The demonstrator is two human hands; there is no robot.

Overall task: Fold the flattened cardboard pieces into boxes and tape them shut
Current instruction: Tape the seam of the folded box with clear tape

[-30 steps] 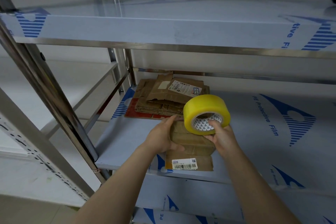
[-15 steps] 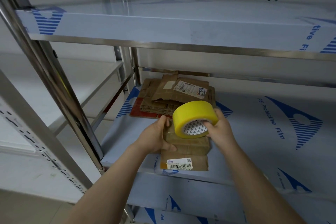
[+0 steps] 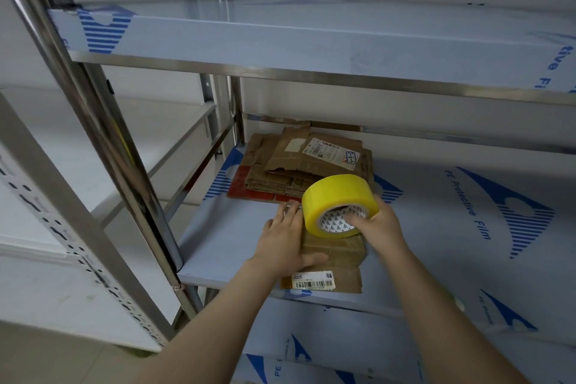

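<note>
Taping box [image 3: 333, 254]; your right grip [image 3: 378, 224] holds tape roll [image 3: 336, 196] over it; left grip [image 3: 285, 240] flat, pressing box's left side; tape likely skews if box slides.

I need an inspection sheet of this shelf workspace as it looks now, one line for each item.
Surface: film-covered steel shelf.
Job's things: small cardboard box at the front edge, barcode label facing out; yellow tape roll over it; flattened cardboard stack behind.
Clutter: nothing seen.
Hands: left hand lies flat against the box; right hand grips the tape roll.
Cables: nothing seen.
Surroundings: upper shelf, metal uprights.
</note>
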